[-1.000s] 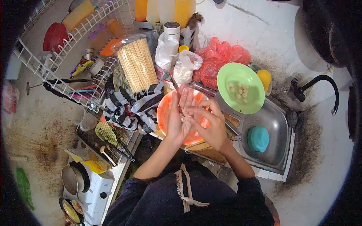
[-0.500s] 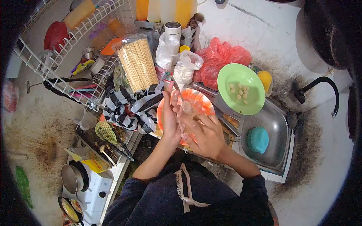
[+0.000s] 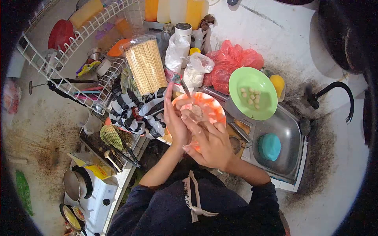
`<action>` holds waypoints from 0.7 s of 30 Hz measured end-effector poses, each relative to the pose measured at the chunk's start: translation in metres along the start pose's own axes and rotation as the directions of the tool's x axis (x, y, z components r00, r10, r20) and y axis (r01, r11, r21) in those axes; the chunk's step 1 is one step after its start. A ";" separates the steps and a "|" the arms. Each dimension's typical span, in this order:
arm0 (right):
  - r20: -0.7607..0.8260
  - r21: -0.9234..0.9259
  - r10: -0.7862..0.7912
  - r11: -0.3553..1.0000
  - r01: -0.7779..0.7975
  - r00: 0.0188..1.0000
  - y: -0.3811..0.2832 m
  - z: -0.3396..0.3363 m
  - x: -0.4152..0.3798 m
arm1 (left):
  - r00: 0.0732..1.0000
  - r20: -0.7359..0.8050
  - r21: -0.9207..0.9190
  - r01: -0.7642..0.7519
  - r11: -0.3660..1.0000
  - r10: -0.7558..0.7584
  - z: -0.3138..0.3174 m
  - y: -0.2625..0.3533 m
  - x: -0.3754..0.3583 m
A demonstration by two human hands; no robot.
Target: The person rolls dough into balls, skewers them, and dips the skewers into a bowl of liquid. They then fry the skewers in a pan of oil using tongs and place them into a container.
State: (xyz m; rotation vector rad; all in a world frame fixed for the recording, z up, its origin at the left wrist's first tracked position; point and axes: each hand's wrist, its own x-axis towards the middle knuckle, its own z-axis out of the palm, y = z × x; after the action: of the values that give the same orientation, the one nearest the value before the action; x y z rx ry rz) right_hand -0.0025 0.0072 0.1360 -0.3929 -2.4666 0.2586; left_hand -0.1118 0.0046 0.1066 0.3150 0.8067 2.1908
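Note:
My left hand (image 3: 178,125) is held over an orange and white plate (image 3: 219,111), fingers stretched out and palm turned towards the other hand. Against its palm and fingers lies my right hand (image 3: 212,143), its fingers apart. Anything between the palms is hidden. Pale dough (image 3: 197,111) shows on the plate behind the fingers, with a metal utensil's handle (image 3: 184,87) leaning at the far rim. To the right, a green plate (image 3: 245,80) bears several small pale balls (image 3: 257,100).
A steel sink (image 3: 286,157) holding a turquoise item (image 3: 269,146) lies at right, below a black faucet (image 3: 334,86). Beyond the plate are bagged skewers (image 3: 146,67), a white powder bag (image 3: 194,72) and a red bag (image 3: 232,61). A stove (image 3: 96,200) stands at lower left.
My right hand has shifted slightly up and left, and its fingers now lie across my left hand's fingers. The whole view has shifted a little.

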 end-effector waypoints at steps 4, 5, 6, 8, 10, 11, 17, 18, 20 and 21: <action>-0.013 0.030 0.011 1.000 -0.010 1.000 -0.005 -0.005 0.003 | 0.963 0.202 0.255 -0.227 0.940 0.178 -0.014 -0.005 0.002; 0.059 0.018 0.074 0.997 -0.075 0.996 -0.004 -0.010 0.004 | 0.963 0.219 0.180 -0.197 0.964 0.156 -0.015 -0.004 0.004; 0.130 0.002 0.136 0.991 -0.137 0.982 -0.003 -0.014 0.006 | 0.963 0.221 0.178 -0.198 0.964 0.157 -0.015 -0.003 0.007; 0.066 -0.016 0.173 0.985 -0.173 0.983 0.003 -0.023 0.005 | 0.979 0.195 -0.162 -0.020 0.987 0.052 -0.015 0.000 0.013; 0.003 -0.033 0.209 0.977 -0.209 0.978 0.005 -0.026 0.004 | 0.986 0.168 -0.160 0.025 0.987 0.002 -0.010 0.006 0.009; 0.027 -0.012 0.209 0.978 -0.208 0.978 0.005 -0.024 0.003 | 0.995 0.101 -0.127 0.022 0.992 -0.009 -0.002 0.007 0.006; 0.065 0.031 0.120 0.992 -0.123 0.991 -0.001 -0.010 0.000 | 0.972 0.219 0.100 -0.105 0.990 0.081 -0.007 0.001 0.000; 0.046 0.018 0.081 0.996 -0.082 0.996 -0.001 -0.009 0.000 | 0.957 0.263 0.225 -0.184 0.957 0.123 -0.010 0.000 -0.001; 0.005 0.008 0.037 0.999 -0.037 0.999 -0.004 -0.009 0.004 | 0.934 0.312 0.254 -0.260 0.932 0.175 -0.013 -0.006 -0.004; -0.037 -0.006 -0.009 1.000 0.009 0.999 -0.005 -0.010 0.006 | 0.904 0.363 0.276 -0.336 0.901 0.225 -0.015 -0.010 -0.005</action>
State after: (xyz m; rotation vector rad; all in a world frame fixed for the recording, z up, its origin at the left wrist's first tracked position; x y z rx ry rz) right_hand -0.0019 0.0051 0.1489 -0.3854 -2.4330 0.2381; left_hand -0.1093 -0.0004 0.0886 0.9950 0.9902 2.1736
